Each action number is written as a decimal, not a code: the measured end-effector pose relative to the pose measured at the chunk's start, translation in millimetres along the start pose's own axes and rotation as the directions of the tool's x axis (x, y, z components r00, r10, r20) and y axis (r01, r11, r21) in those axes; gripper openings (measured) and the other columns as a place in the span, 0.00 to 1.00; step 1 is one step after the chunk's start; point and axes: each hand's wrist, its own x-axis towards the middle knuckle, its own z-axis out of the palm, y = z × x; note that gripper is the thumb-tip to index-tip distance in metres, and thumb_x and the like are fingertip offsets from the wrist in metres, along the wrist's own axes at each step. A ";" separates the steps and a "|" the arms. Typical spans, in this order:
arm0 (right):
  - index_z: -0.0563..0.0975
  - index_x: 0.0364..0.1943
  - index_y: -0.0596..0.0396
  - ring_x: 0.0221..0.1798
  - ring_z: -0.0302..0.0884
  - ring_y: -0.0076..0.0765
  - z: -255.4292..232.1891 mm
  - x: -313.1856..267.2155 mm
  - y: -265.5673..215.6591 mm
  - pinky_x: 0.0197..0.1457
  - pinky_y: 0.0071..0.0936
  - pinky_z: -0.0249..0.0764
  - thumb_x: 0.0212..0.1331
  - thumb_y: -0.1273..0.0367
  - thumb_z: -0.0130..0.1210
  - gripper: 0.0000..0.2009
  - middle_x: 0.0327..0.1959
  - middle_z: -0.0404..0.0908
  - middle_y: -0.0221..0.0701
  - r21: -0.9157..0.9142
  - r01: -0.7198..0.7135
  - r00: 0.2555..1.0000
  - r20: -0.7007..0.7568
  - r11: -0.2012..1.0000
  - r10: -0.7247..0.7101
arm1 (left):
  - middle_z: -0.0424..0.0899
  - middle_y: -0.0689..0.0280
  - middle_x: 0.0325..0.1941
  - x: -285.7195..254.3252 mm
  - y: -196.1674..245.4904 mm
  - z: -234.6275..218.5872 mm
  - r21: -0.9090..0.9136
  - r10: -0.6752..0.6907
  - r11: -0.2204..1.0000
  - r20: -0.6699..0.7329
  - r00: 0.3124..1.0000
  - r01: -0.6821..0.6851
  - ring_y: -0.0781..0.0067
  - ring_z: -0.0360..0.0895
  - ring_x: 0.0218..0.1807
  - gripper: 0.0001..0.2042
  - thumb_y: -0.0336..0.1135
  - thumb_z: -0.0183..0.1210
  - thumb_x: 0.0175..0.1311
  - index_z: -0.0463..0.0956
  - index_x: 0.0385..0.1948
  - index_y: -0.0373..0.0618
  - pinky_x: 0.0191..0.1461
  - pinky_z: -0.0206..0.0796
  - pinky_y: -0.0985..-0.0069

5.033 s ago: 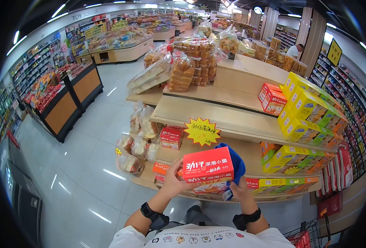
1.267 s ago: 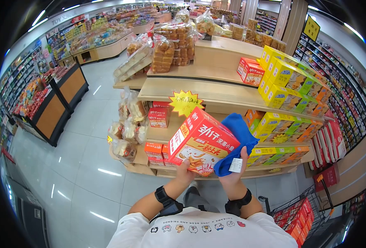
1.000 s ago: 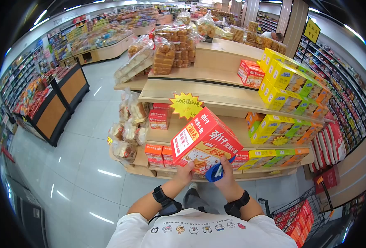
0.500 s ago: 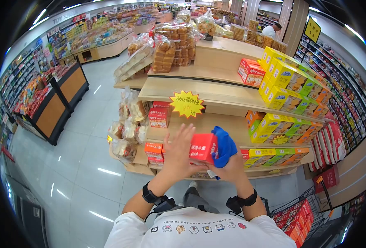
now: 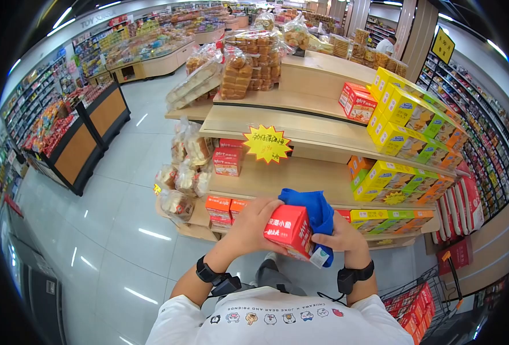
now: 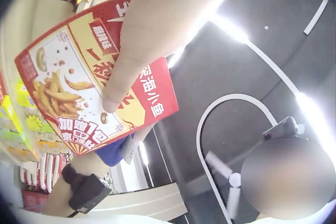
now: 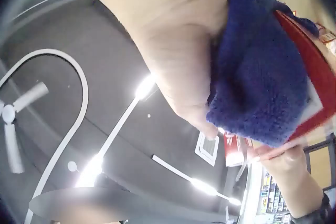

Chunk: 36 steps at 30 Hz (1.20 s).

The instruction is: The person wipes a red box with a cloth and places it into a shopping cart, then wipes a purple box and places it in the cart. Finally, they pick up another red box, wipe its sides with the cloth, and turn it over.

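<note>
Between the two hands is a red snack box [image 5: 287, 230] with white lettering, held in front of the shelves. My left hand [image 5: 253, 228] grips its left end; in the left wrist view the thumb lies across the printed front [image 6: 68, 90], which pictures food. A blue cloth [image 5: 319, 214] with a white tag covers the box's right end and part of its back edge. My right hand [image 5: 344, 234] holds this cloth against the box, thumb in front. Seen from the right wrist, the bunched cloth [image 7: 257, 71] hides most of the right fingers.
Similar red boxes [image 5: 227, 161] stand on the tiered wooden shelf [image 5: 300, 175], left of yellow boxes [image 5: 401, 138]. A starburst price sign [image 5: 267, 144] hangs from a shelf edge. Bagged bread [image 5: 251, 63] sits on top. A cart [image 5: 415, 310] with red boxes stands at right.
The box has been turned over and about in the hands. Half a second ago the left fingers were spread upward; now they grip the box. The cloth has shifted along its right end.
</note>
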 end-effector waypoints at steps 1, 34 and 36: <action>0.65 0.61 0.60 0.57 0.69 0.31 -1.6 -2.9 1.8 0.61 0.30 0.65 0.52 0.59 0.64 0.34 0.57 0.71 0.36 0.166 -0.072 0.997 0.033 0.983 0.067 | 0.72 0.53 0.52 -0.1 2.6 -0.7 -0.013 0.027 1.000 0.015 1.000 -0.027 0.49 0.70 0.55 0.47 0.54 0.76 0.25 0.66 0.54 0.39 0.58 0.64 0.60; 0.61 0.63 0.57 0.62 0.70 0.37 36.7 -8.0 54.4 0.63 0.36 0.70 0.66 0.46 0.40 0.32 0.64 0.66 0.40 0.811 0.093 0.957 -0.233 0.577 0.174 | 0.73 0.54 0.47 -1.6 -6.4 43.9 -0.123 0.062 0.983 -0.489 0.870 -0.139 0.58 0.73 0.49 0.34 0.37 0.71 0.43 0.63 0.53 0.38 0.54 0.66 0.65; 0.61 0.64 0.57 0.61 0.70 0.36 42.6 -4.8 37.1 0.65 0.37 0.68 0.66 0.46 0.39 0.32 0.62 0.69 0.39 0.771 0.238 0.933 -0.351 0.591 0.083 | 0.72 0.55 0.46 -2.5 -0.3 40.8 -0.051 0.088 0.990 -0.516 0.852 -0.133 0.61 0.74 0.48 0.35 0.36 0.72 0.43 0.62 0.53 0.38 0.53 0.66 0.67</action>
